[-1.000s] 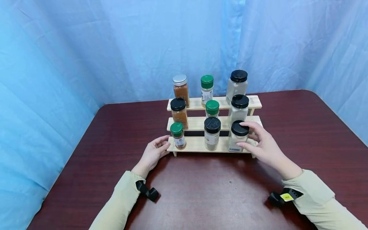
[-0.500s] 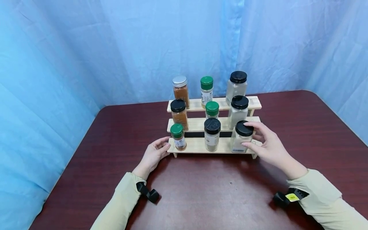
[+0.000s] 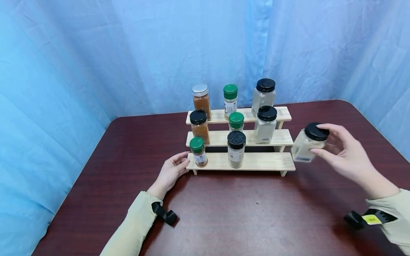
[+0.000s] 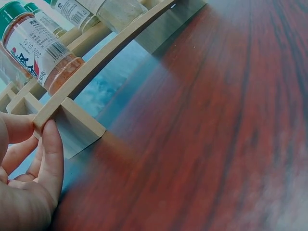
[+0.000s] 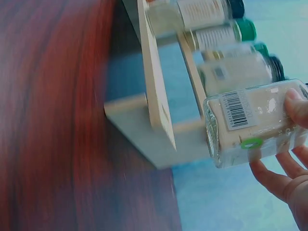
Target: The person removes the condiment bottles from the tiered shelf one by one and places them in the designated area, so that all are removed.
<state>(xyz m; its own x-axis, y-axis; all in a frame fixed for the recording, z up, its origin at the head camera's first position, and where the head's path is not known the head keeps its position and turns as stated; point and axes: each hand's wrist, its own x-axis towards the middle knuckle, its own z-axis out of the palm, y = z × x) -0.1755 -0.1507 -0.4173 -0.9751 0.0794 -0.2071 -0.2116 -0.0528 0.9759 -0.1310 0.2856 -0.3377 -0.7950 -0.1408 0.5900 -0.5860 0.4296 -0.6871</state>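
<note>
A three-step wooden spice rack (image 3: 262,161) stands on the table with seasoning jars on every step. My left hand (image 3: 171,170) pinches the front left corner of its lowest step between thumb and fingers, as the left wrist view shows close up. Just beside that corner stands a small green-capped spice bottle (image 3: 199,153). Off the right end of the rack, my right hand (image 3: 347,153) grips a clear square glass jar (image 3: 302,147) with a black lid, slightly tilted and held in the air. Pale powder and a barcode label (image 5: 237,110) show on this jar in the right wrist view.
On the lowest step a black-capped shaker (image 3: 236,151) stands mid-shelf. Behind it are a green-capped bottle (image 3: 236,121), a black-lidded clear jar (image 3: 266,126) and a brown-filled jar (image 3: 200,129). The top step holds 3 more. A blue curtain (image 3: 192,53) hangs behind the dark red table (image 3: 230,213).
My right hand has lifted the black-lidded jar off the right end of the lowest step and carried it rightward past the rack. The left hand has stayed at the corner.
</note>
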